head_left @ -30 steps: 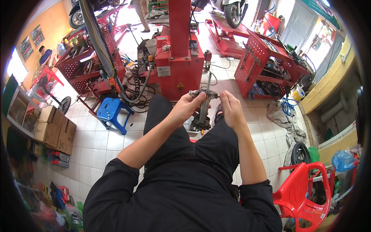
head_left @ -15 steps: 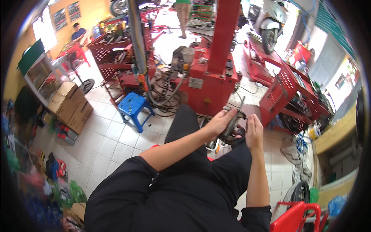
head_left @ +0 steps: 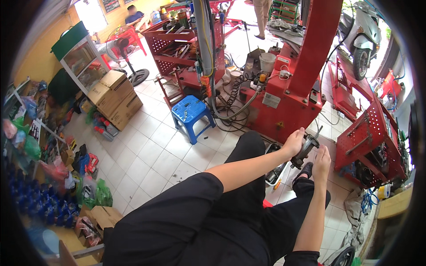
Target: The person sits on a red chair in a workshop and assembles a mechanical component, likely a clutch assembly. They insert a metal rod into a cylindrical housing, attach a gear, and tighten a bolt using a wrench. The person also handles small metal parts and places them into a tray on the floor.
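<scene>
Rightward across my view have shifted my left fingers point(head_left: 299, 134), the metal part point(head_left: 305, 151) and my right fingers point(head_left: 324, 154). Beyond the white tray's point(head_left: 280, 176) right edge, the left pinch the part, rod point(head_left: 319, 130) protruding, seemingly unfinished; the right press together, grip unclear.

Through a wide fisheye worn on the person's head, the floor point(head_left: 153, 144) is viewed downward and forward; the blue stool point(head_left: 191, 111) is caught near mid-frame, with the left hand point(head_left: 293, 144) and right hand point(head_left: 321, 164) nearer, to its right.
</scene>
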